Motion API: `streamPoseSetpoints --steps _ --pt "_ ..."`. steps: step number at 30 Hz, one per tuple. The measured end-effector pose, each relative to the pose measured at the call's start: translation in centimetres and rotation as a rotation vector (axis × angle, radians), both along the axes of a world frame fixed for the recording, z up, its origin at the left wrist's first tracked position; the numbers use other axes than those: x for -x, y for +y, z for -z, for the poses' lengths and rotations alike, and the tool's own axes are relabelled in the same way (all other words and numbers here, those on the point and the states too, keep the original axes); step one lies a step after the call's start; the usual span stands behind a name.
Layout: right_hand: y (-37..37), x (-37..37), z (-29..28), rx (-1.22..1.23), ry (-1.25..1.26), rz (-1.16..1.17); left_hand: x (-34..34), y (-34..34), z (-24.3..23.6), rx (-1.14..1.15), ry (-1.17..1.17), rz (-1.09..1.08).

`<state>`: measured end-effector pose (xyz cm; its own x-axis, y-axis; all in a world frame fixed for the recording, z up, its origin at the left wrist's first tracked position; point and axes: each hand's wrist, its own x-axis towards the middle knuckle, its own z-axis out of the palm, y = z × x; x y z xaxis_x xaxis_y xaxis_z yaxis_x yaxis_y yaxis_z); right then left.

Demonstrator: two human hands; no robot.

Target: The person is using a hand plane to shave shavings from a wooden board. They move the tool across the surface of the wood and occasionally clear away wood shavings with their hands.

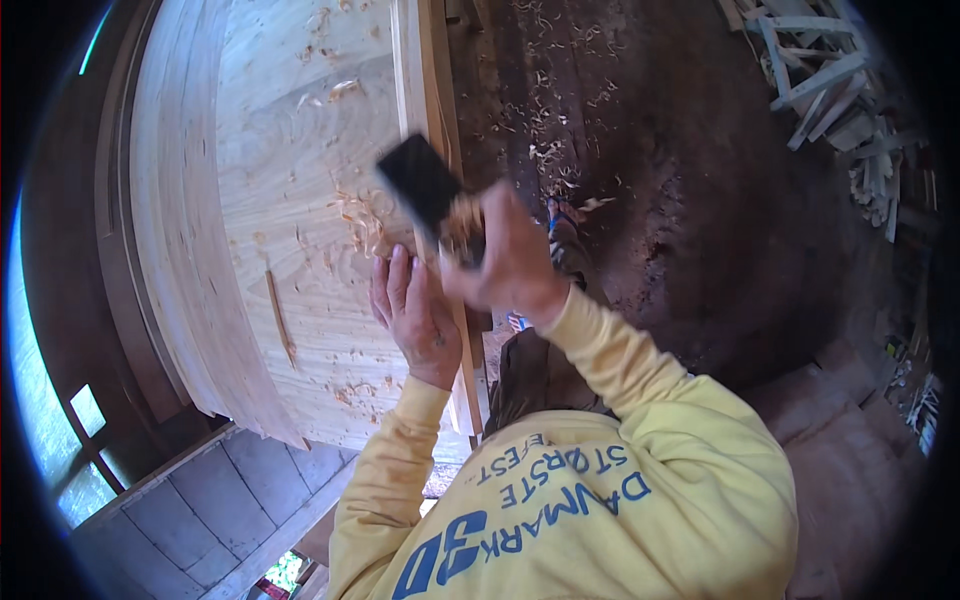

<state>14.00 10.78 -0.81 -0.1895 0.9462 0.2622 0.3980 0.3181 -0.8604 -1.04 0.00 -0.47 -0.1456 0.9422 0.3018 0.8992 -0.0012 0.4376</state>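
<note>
My right hand [515, 260] is wrapped round a dark hand plane [418, 178], blurred by motion. Curled shavings [462, 222] bunch at the plane near my fingers. The plane is over the right edge of a pale wooden panel [320, 180], where a narrow wooden strip [412, 75] runs along the side. Whether the plane touches the wood I cannot tell. Just left of this edge my left hand [418, 325] rests on the panel, its fingers stretched out and pointing away from me. Loose shavings [365, 222] lie beyond those fingertips.
A thin wooden stick [280, 315] lies on the panel, left of my left hand. Layered boards [175, 200] flank the panel's left side. Shavings [545, 130] litter the dark ground [680, 200] to the right. Offcuts [815, 75] are piled at the far right. Grey blocks [225, 490] stand at the lower left.
</note>
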Motion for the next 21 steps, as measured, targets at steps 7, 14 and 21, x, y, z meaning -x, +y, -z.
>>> streamPoseSetpoints --steps 7,14,21 --pt "26.0 1.2 -2.7 -0.104 -0.005 0.285 -1.0 1.1 -0.2 0.006 0.024 0.021" --pt "4.4 0.2 -0.9 0.107 -0.013 0.016 -0.8 0.5 -0.7 0.058 0.022 -0.021" --pt "21.9 2.2 -0.9 -0.041 -0.03 0.205 -1.1 0.5 -1.4 0.091 0.015 -0.004"
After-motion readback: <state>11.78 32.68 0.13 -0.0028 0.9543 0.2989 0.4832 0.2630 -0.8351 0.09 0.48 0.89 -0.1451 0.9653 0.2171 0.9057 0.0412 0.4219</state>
